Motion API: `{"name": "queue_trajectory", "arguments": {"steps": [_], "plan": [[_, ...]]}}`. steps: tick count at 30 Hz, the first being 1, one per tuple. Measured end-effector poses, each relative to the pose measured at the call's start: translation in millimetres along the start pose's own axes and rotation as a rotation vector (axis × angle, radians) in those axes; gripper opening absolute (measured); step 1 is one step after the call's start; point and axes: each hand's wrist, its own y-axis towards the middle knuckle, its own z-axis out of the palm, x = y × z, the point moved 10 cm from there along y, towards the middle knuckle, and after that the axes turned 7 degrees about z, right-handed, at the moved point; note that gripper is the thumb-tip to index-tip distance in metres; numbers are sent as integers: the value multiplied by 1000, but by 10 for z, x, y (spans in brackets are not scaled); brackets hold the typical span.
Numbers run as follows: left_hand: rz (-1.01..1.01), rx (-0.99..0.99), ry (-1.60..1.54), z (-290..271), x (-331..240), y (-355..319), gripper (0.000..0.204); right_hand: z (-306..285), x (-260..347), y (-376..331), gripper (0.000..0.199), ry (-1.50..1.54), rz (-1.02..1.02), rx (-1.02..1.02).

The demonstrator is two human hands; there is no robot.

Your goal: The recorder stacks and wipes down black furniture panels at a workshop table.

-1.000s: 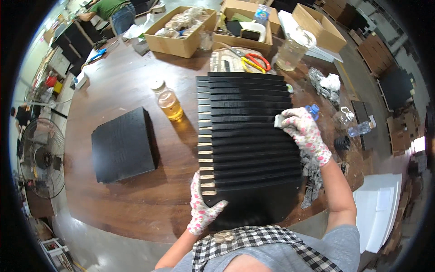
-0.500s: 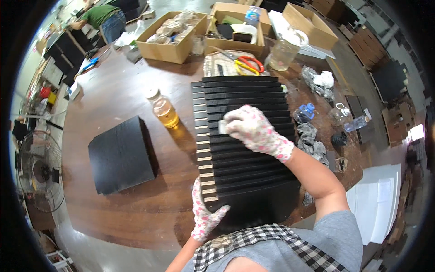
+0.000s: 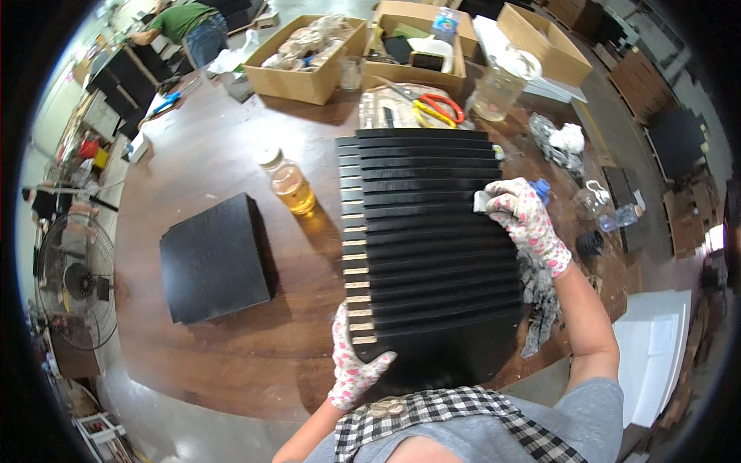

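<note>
The right hand (image 3: 526, 221), in a white glove with a pink floral print, is reached out from the lower right over the stack of black slats (image 3: 432, 255), with the forearm angled up from the near edge of the wooden table (image 3: 208, 147) and the wrist bent inward. Its fingers are clenched around a small pale sanding block (image 3: 482, 202), which is pressed flat on one slat close to the stack's right side, about a third of the way down from the far end. The left hand (image 3: 353, 363), gloved alike, is raised from the near edge, its fingers curled and gripped on the near left corner of the stack, with the thumb laid across the top face. The stack is placed right of the table's middle and runs from the near edge, where it overhangs toward the person's checked apron (image 3: 440, 420), back toward the far side. It is seen as a fanned, stepped row of long matte black boards, each overlapped by the next, with pale raw wood shown at the left ends. A capped bottle of amber liquid (image 3: 288, 183) is stood just beside the stack's far left corner, and a black square panel (image 3: 218, 257) is laid well apart toward the left edge. Crumpled grey rags (image 3: 540, 301) are left along the right edge under the right forearm.
</note>
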Motion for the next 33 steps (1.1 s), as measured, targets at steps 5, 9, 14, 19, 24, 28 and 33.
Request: {"name": "queue_trajectory", "arguments": {"steps": [5,9,14,19,24,28,33], "plan": [[-44,16,-62,11,-66,42,103,632,776,582,21,86,-207,58],[-16,19,-42,9,-75,43,103,1036,1265,892,17,69,-285,53],[-70,-10,-111,-61,-35,19,103,823,991,700,21,62,-267,97],[-18,50,-15,-2,-12,12,105,333,422,345,22,-10,-117,-25],[4,12,-11,50,14,3,106,914,1038,744,11,-85,-271,51],[-21,-9,23,-18,46,-42,106,873,1205,781,9,-89,-305,-11],[-1,-42,-7,-28,33,-45,110,120,121,108,17,35,-168,-50]]}}
